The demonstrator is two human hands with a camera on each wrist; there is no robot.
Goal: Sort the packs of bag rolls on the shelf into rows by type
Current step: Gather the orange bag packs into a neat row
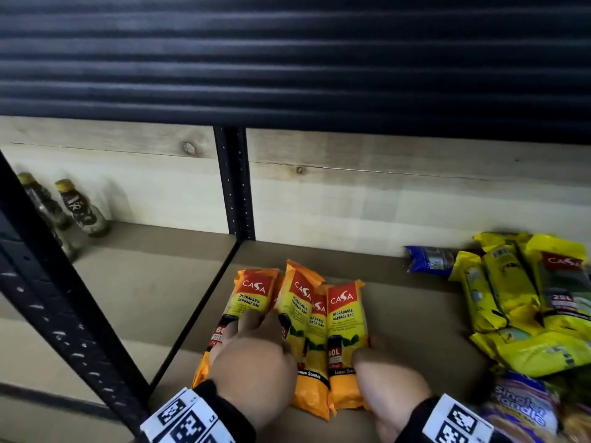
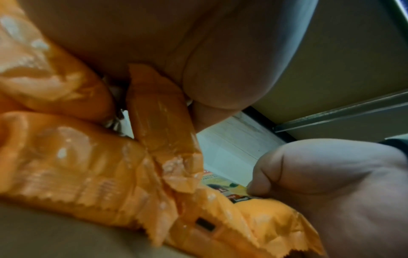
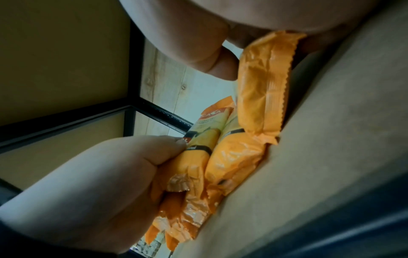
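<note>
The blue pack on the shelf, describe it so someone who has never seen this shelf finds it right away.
Look along the brown shelf board to its back right, by the pale wooden back wall. The blue pack lies there at the far left edge of the yellow packs. It is the only blue one against that wall.

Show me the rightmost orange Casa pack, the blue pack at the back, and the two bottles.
rightmost orange Casa pack [image 1: 343, 310], head view, yellow label panel.
blue pack [image 1: 428, 260], head view, middle of wrapper.
two bottles [image 1: 83, 209], head view, the nearer bottle's label.
</note>
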